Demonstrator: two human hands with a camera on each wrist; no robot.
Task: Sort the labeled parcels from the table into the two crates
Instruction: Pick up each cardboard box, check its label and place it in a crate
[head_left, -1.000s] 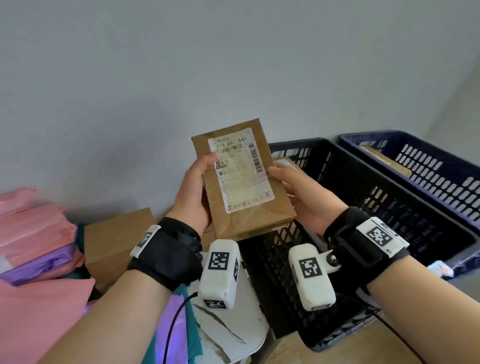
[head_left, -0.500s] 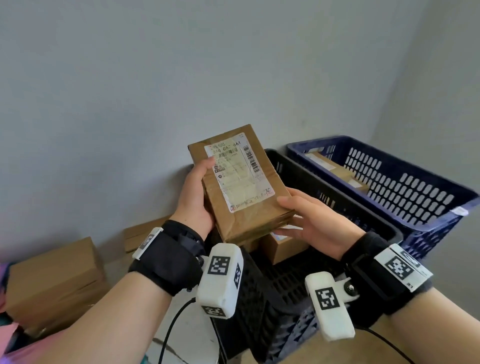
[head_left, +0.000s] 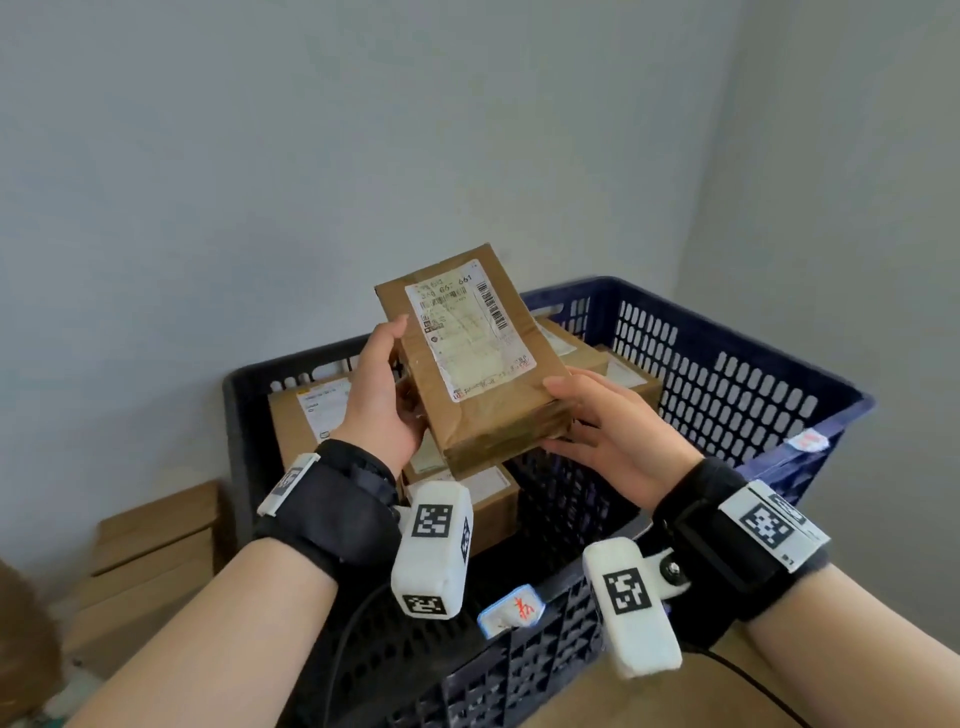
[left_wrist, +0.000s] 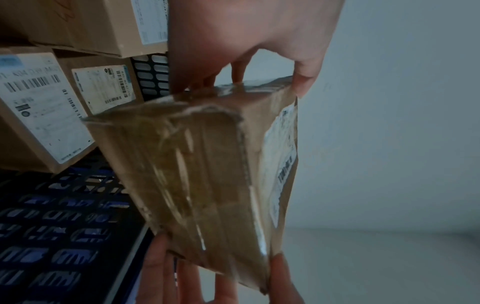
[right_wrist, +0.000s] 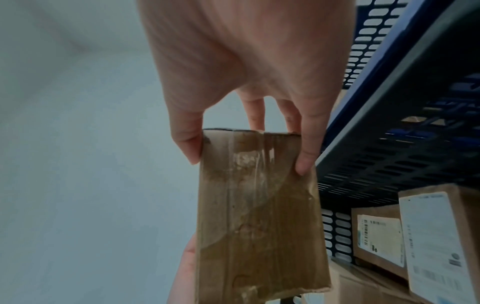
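Far left in the head view, some plain brown boxes (head_left: 150, 545) sit stacked low at about 8 o'clock, outside the crates.

Next comes my left hand (head_left: 382, 389). Its thumb lies on the label side of the parcel (head_left: 467, 358) and its fingers curl round the back, so it holds the left edge. My left wrist view shows what the head view hides: the taped brown end of the parcel (left_wrist: 197, 174), shiny with clear tape, and my fingers (left_wrist: 301, 78) pinching its far end.

The parcel is up in the air, tilted, in the middle of the head view, over the dark crate (head_left: 244, 415). Its white label (head_left: 467, 332) with a barcode faces me.

My right hand (head_left: 608, 436) grips the parcel's lower right corner, thumb on top, fingers under. The right wrist view shows the taped narrow side (right_wrist: 257, 216) between thumb and fingers (right_wrist: 309, 148).

Labeled boxes (head_left: 306, 415) lie inside the dark crate. At 2 o'clock is the blue crate (head_left: 727, 374), touching the dark one, with more boxes (head_left: 623, 374) in it. A small white tag (head_left: 511, 610) with red marks hangs on the near rim.
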